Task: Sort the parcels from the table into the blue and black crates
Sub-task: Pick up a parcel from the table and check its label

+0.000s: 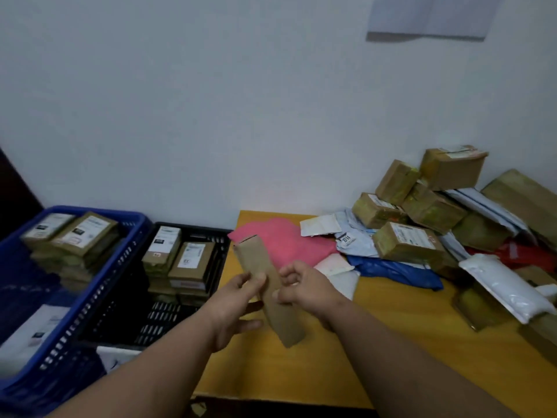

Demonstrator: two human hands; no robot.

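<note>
Your left hand [233,300] is curling its thumb and fingers around the long brown parcel [266,289], gripping it near the middle from the left side. Your right hand [301,286] is bending its fingers tight and pinching the right edge of the same parcel. You are holding the parcel up in the air, tilted, with its top end leaning left toward the crates and its bottom end hanging over the yellow table [346,357]. Just behind the parcel, a pink bag [280,239] is lying flat on the table. Farther right, a big pile of parcels [428,212] is sitting against the wall, with brown boxes stacked on soft white, blue and red bags. To the left of the table, the black crate [150,321] is holding two stacks of brown boxes with white labels at its far end. Beside it, on the far left, the blue crate [75,315] is holding more stacked boxes and a white packet near you.
</note>
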